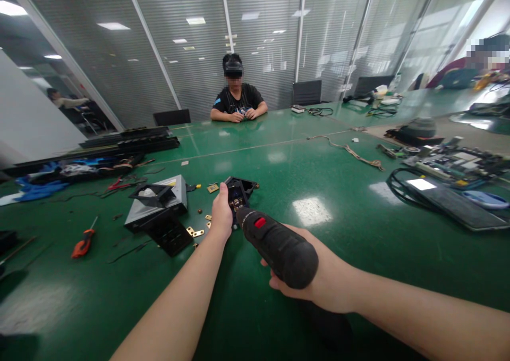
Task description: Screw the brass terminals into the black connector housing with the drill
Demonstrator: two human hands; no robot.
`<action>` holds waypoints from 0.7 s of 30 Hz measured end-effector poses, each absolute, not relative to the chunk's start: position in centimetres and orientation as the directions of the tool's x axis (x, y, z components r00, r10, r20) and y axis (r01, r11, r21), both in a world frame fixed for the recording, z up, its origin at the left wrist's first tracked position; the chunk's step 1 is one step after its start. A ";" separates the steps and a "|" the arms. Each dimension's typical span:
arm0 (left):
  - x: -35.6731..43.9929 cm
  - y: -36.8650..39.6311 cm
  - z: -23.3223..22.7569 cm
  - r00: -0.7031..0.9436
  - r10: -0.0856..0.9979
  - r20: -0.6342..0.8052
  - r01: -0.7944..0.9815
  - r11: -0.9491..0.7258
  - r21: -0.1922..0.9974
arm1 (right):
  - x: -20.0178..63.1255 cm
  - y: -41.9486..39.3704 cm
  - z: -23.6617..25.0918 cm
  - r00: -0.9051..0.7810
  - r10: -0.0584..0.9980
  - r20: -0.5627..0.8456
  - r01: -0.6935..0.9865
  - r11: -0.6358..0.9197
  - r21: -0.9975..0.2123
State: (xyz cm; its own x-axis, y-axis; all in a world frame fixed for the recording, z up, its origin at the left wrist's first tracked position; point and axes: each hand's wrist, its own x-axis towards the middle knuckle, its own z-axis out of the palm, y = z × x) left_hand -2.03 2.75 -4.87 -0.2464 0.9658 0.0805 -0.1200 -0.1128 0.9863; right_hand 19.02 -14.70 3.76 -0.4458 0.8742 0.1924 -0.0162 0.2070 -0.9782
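My right hand (319,265) is wrapped round the grip of a black cordless drill (279,244) with a red switch on top. The drill's chuck points away from me at a black plastic housing (238,196) with small metal parts inside; whether the bit touches it I cannot tell. My left hand (222,212) grips the left side of that housing, thumb up, its other fingers mostly hidden. Just left of this hand lie several small brass plates (195,232), a black plastic panel (169,233) and a grey metal box (181,191).
An orange screwdriver (83,243) and red-handled pliers (115,184) lie on the left of the green table (258,161). Circuit boards (458,159) and a dark flat screen (454,204) are on the right. A person (239,100) sits across the table, hands together.
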 end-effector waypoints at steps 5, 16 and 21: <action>-2.0 2.8 -4.9 -0.263 0.963 0.055 -0.126 -0.091 0.988 | 19.1 -14.7 4.0 -0.443 0.877 0.189 -0.009 0.206 -0.979; -1.9 2.7 -4.8 -0.246 0.968 0.054 -0.143 -0.091 0.986 | 19.1 -14.6 3.4 -0.464 0.871 0.161 0.004 0.184 -0.983; -2.0 3.0 -5.1 -0.243 0.968 0.058 -0.139 -0.094 0.986 | 19.1 -14.6 3.6 -0.443 0.878 0.183 0.008 0.207 -0.978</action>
State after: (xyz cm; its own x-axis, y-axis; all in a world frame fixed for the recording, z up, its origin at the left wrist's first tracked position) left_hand -1.98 2.97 -5.12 -0.2427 0.9684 0.0576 -0.1394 -0.0936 0.9858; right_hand 19.10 -14.59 3.59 -0.4426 0.8779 0.1827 0.0076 0.2074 -0.9782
